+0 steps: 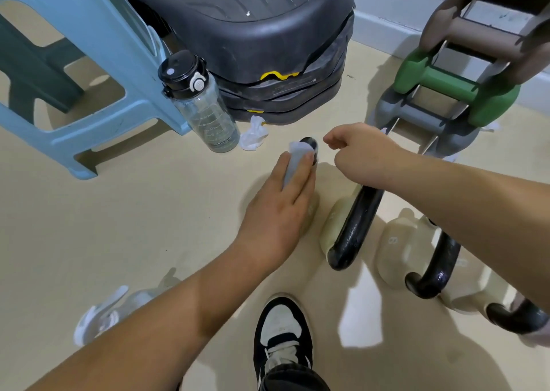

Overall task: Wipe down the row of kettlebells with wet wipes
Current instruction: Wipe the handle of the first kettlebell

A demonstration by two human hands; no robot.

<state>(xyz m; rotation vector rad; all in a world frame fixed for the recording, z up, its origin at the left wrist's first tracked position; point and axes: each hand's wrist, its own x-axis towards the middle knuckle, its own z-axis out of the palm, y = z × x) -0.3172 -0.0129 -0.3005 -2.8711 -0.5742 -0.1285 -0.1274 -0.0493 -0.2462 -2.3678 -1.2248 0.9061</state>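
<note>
A row of cream kettlebells with black handles runs from the middle of the floor toward the lower right. My left hand (279, 209) lies over the first kettlebell (312, 212) and presses a pale wet wipe (293, 164) against its black handle (311, 144); the body is mostly hidden under the hand. My right hand (360, 149) hovers just right of that handle, fingers curled in, with nothing visible in them. Its forearm crosses above the second kettlebell (334, 221) and the third kettlebell (395, 250). The handle of another kettlebell (518, 317) shows at the right edge.
A crumpled white wipe (253, 136) lies beside a clear water bottle (205, 113). A blue plastic stool (98, 63) and stacked black step platforms (268, 48) stand behind. A dumbbell rack (452, 92) is at the right. More white wipes (98, 316) lie lower left. My shoe (282, 331) is below.
</note>
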